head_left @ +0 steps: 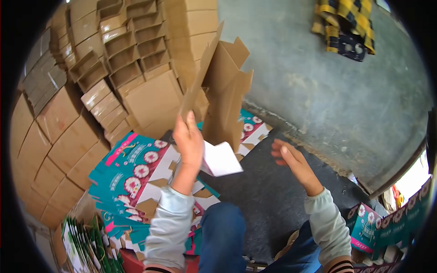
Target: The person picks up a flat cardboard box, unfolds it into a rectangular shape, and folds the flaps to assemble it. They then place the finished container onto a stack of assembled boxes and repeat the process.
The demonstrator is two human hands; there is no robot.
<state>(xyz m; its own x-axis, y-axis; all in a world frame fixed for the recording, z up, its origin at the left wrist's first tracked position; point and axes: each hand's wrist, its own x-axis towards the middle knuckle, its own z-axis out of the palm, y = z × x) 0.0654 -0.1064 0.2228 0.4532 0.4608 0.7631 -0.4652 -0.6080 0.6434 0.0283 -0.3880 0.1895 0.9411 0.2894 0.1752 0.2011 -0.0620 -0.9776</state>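
Note:
My left hand (189, 143) grips the near edge of a partly folded cardboard box (223, 100). The box is tilted up in front of me, its plain brown inside showing and its end flaps standing out. A white flap (223, 159) sticks out at its lower end, just right of my left hand. To the right of the box, my right hand (293, 164) is in the air with its fingers apart and nothing in it. Below and left of the box lies a fanned stack of flat printed cartons (132, 177), teal with pink and white flower patterns.
Brown cartons (68, 136) and open-sided boxes (136, 48) are piled against the left wall. Folded teal boxes (368, 227) stand at the lower right. Green-edged cardboard pieces (86, 245) lean at lower left. A yellow checked cloth (348, 22) hangs on the grey wall (318, 82).

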